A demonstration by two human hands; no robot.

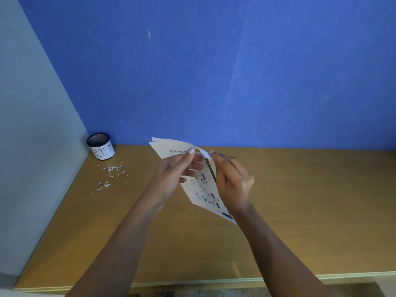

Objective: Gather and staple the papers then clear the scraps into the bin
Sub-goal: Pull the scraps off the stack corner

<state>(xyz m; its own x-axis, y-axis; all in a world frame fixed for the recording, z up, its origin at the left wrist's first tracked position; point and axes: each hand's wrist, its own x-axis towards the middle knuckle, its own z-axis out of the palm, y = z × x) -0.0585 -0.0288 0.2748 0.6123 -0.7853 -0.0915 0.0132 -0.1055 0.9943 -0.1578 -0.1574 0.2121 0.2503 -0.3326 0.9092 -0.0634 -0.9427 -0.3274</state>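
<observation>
The wooden table [300, 211] is in front of me, and on it I see no loose sheets, so I judge that the gathering part is done or nearly done. The papers [205, 189] are together in one stack, lifted above the table and tilted, with the printed side towards me. I cannot tell if a staple is already in them, and no stapler is in view. I think the stapling is either to come or just finished; the picture does not decide it.

My left hand [175, 174] grips the stack from the left side, with the thumb on top near the upper edge and the fingers curled under the sheets. My right hand [233, 183] holds the right edge, and its fingertips pinch the upper corner, just beside the left thumb.

The clearing is not yet done. The bin [101, 146] stands upright in the far left corner of the table, well apart from my hands. The scraps [111, 170], many small white bits, lie scattered on the table just in front of the bin.
</observation>
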